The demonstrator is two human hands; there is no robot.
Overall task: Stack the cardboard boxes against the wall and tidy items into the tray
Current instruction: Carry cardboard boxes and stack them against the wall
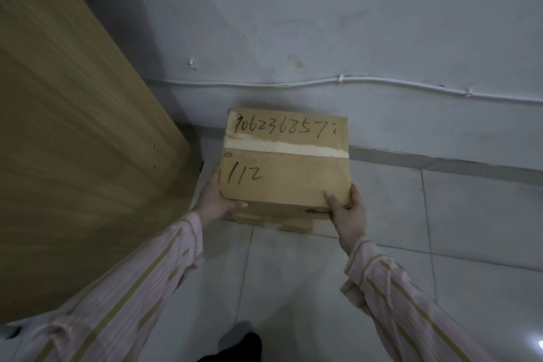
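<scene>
A brown cardboard box (285, 161) with a pale tape strip and black handwritten numbers on top is close to the grey wall (323, 23). My left hand (213, 200) grips its near left corner. My right hand (348, 211) grips its near right corner, thumb on the top face. Under it the edge of another cardboard box (282, 222) shows on the floor; whether the top box rests on it I cannot tell. No tray is in view.
A tall wooden cabinet side (73, 141) stands just left of the boxes. A white cable (382, 81) runs along the wall above them. Pale floor tiles (440, 229) spread to the right and toward me. My dark shoe (244, 344) is at the bottom.
</scene>
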